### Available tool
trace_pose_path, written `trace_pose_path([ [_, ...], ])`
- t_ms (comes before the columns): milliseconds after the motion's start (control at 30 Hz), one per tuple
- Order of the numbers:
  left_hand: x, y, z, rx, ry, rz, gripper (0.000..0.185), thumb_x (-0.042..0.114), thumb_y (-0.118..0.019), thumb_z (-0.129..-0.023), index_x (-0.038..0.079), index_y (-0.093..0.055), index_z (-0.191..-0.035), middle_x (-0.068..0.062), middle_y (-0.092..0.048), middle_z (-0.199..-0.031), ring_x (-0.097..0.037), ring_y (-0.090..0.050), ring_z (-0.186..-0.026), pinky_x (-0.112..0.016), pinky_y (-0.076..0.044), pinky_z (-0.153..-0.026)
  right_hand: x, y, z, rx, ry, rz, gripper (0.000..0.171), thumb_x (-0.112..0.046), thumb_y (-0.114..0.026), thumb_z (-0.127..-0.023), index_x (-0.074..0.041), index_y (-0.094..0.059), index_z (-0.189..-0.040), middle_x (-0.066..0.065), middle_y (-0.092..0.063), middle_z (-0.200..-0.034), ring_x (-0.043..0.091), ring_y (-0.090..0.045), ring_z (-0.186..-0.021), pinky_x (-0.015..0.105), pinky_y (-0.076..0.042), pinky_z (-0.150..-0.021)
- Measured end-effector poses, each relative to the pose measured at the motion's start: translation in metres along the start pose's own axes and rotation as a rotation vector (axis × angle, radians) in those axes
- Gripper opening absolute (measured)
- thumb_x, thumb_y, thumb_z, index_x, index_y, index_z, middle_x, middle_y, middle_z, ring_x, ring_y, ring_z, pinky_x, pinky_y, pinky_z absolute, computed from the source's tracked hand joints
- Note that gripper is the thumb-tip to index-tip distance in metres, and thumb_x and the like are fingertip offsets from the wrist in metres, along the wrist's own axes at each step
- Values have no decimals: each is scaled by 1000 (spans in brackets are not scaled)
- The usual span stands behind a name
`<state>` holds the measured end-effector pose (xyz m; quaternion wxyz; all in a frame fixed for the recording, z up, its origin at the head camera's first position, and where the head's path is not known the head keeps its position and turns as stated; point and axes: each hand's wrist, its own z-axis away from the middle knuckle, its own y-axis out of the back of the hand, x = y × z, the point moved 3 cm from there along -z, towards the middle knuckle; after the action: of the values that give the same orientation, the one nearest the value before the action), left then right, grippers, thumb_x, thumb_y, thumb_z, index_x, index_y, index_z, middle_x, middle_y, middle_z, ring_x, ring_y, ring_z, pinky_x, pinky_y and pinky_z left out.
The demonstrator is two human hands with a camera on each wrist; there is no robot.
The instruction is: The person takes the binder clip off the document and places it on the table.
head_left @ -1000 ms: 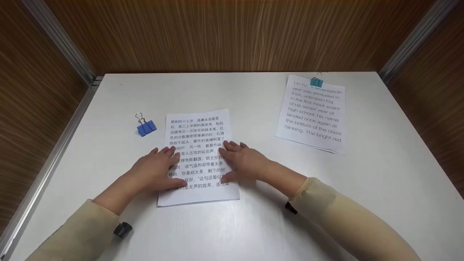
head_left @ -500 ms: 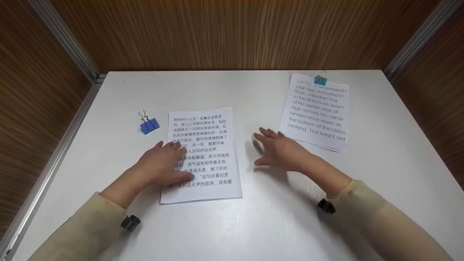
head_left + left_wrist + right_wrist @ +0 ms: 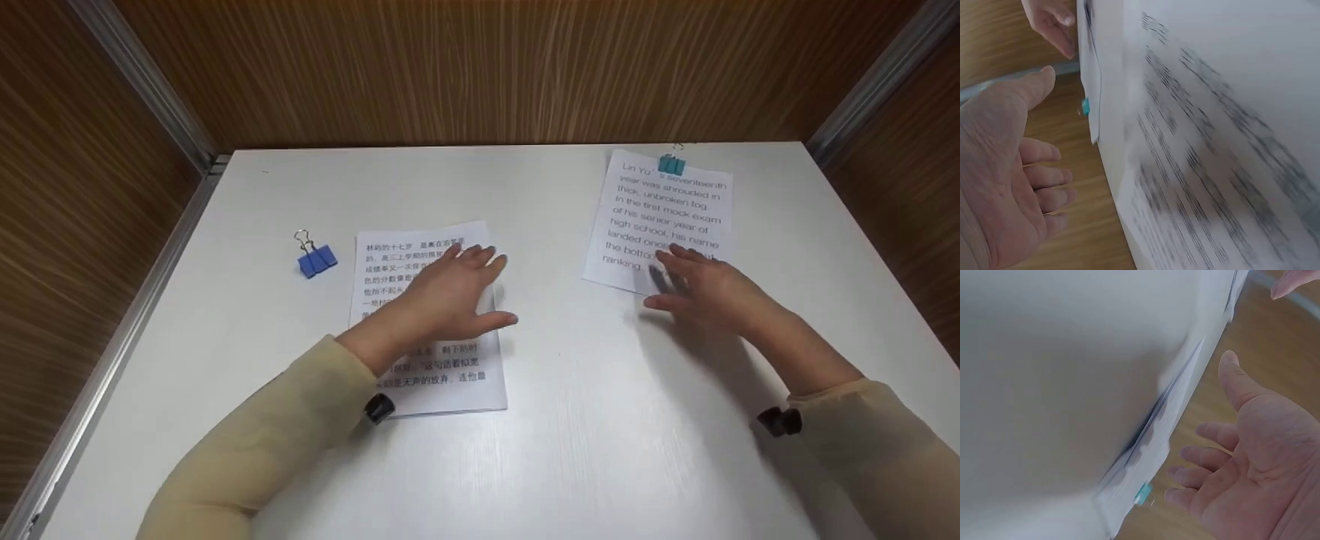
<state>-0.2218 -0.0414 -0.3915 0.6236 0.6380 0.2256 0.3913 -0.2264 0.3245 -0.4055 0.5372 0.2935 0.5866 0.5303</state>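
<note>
In the head view my left hand (image 3: 455, 291) hovers over a stack of paper (image 3: 442, 401) printed with Chinese characters, its fingers spread and holding nothing. My right hand (image 3: 724, 294) is held over the lower right part of a second stack of paper (image 3: 630, 217), printed in English, and covers some of its last lines. A teal binder clip (image 3: 671, 165) grips the top edge of that English stack. Both wrist views show relaxed fingers with nothing in them, the left palm (image 3: 999, 180) and the right palm (image 3: 1264, 467) facing their cameras.
A blue binder clip (image 3: 317, 260) with its wire handles up lies left of the Chinese stack. The white table (image 3: 570, 435) ends at a wood-grain panel (image 3: 495, 75) at the back, with more panels on both sides.
My right hand has left the Chinese stack's right edge and moved right to the English stack. My left hand has lifted off the page's left edge and moved right and farther forward.
</note>
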Motion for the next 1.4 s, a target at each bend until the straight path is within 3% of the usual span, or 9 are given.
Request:
trace_pose_path([
  [300,48,-14,-66,-53,-99,-65,90,67,-50,-104,8,-29,-168,-14,-26,-174,-31,-20,-162,-41,-9,-132,38,10,6,-48,-108,0,94,-57,-70,-99,2,-35,-163,37,-24,-166,62,-26,-149,75,-28,-117],
  [633,61,-37,-105,-107,-85,-25,90,70,-45,-103,13,-25,-170,-8,-18,-177,-29,-9,-164,-38,-7,-132,48,4,10,-140,-138,22,92,-65,-64,-99,1,-41,-160,34,-27,-165,63,-26,-148,75,-31,-116],
  [800,64,-44,-114,-146,-87,-33,88,71,-42,-103,18,-22,-171,-4,-13,-178,-30,-3,-164,-39,-5,-132,46,2,9,-146,-147,16,92,-64,-65,-99,3,-41,-159,35,-27,-165,62,-26,-148,74,-31,-116],
  [967,65,-49,-114,-211,-96,-51,86,70,-41,-103,21,-22,-171,-2,-11,-178,-29,1,-164,-37,-2,-132,42,-2,9,-142,-130,31,90,-59,-66,-100,6,-40,-158,39,-28,-162,63,-29,-146,73,-33,-116],
  [1400,76,-42,-112,-248,-114,-59,89,68,-42,-103,11,-25,-170,-6,-13,-178,-26,-1,-164,-35,-3,-132,38,-2,14,-111,-115,46,87,-56,-65,-102,6,-40,-157,40,-28,-161,62,-31,-146,72,-34,-116],
])
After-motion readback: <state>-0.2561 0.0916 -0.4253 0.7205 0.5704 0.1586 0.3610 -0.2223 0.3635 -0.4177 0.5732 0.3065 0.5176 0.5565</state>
